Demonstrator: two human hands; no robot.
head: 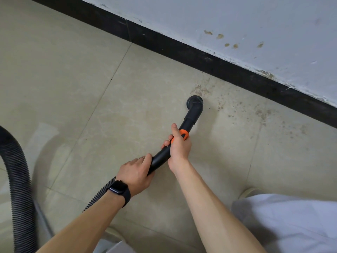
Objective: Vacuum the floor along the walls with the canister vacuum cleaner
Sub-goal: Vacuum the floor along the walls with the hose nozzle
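Observation:
A black vacuum wand with an orange collar points toward the wall. Its round nozzle rests on the beige tile floor, short of the black baseboard. My right hand grips the wand at the orange collar. My left hand, with a ring and a black watch on the wrist, grips the wand's lower end where the ribbed hose joins. Brown dirt specks lie on the tiles beside and beyond the nozzle, along the baseboard.
A thick black corrugated hose curves down the left edge. The white wall above the baseboard shows stains and chipped paint. My light trouser leg and a shoe tip fill the lower right.

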